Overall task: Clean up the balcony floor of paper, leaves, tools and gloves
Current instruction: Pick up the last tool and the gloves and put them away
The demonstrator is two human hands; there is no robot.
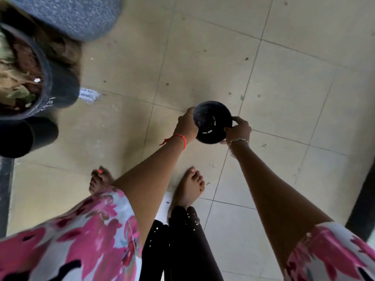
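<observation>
Above the floor, centre: small black round plastic pot (212, 122) held up off the beige tiled balcony floor (284, 78), mouth tipped toward the camera, base slots visible, looks empty.
Left hand (185, 124): fingers curled round the pot's left wall; red string on wrist.
Right hand (238, 129): fingers curled, pinching the pot's right rim; chain bracelet on wrist.
Why two hands: judged as steadying and tilting the light pot, probably to check inside it or to use it as a collector for debris.
Paper: torn white printed paper scrap (89, 95) lies flat on a tile, just beside the big pot, well apart from both hands; not yet picked up.
Leaves: small green leaf bits (242, 97) scattered on the tiles near the held pot.
Big pot: large black round plastic pot (63, 92) at left edge, holds soil and dry leaves; likely source of the litter.
Planter: grey speckled round planter (77, 15) top left, blurred.
Tools, gloves: none in view.
Progress: judged partway at best; paper and leaves lie on the floor.
Next need: free one hand and bend down for the scrap.
</observation>
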